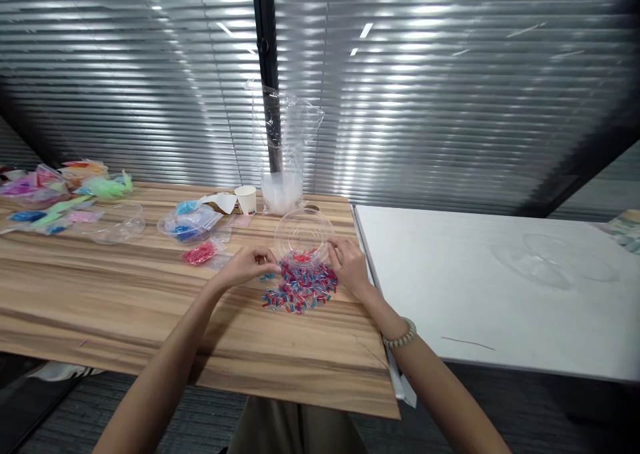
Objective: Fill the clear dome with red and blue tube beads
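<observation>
A loose pile of small red, blue and clear tube pieces [303,289] lies on the wooden table. Just behind the pile is a clear plastic bowl [285,231], with some red pieces showing at its near side. My right hand [349,264] is at the bowl's right rim, thumb and fingers closed on the edge. On the pile's left edge, my left hand [251,265] has thumb and fingertips drawn together in a pinch. Whatever is between those fingertips is too small to make out.
A paper cup [246,201] and a bagged stack of clear containers [283,191] stand at the back. Leftward lie a bag of red pieces [199,254], a clear dish with blue bags [186,231] and colourful packets [103,186]. A white table [425,281] adjoins on the right.
</observation>
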Tool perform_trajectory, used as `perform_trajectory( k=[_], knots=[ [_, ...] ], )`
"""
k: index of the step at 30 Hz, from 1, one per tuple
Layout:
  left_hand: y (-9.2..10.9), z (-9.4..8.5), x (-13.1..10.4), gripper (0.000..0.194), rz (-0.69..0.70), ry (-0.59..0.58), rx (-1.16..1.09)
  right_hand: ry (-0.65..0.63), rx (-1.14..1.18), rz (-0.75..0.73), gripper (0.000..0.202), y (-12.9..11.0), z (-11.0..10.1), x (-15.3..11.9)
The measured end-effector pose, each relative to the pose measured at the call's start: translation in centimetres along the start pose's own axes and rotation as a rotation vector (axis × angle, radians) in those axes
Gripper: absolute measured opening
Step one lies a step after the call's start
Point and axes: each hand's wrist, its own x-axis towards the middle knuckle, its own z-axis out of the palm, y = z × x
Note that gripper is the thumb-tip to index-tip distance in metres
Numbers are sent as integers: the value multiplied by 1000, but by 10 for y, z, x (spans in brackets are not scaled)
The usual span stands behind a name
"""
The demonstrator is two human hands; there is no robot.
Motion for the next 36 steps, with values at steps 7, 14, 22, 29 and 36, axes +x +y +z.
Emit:
perform_trajectory(
  k=[7,14,22,29,36],
  knots=[
    [-13,-5,-5,16,-47,-341,-5,-13,-2,16,20,1,0,0],
    [-9,-15,-9,19,-87,-410,1,-11,-3,10,20,1,0,0],
    [-4,-13,-9,16,-36,-401,20,-22,6,21,21,1,1,0],
    [-1,-9,-7,14,-55,-423,53,-23,8,18,20,0,0,0],
    [-5,-7,-7,12,-100,-409,84,-29,4,21,19,-1,0,1]
  ],
)
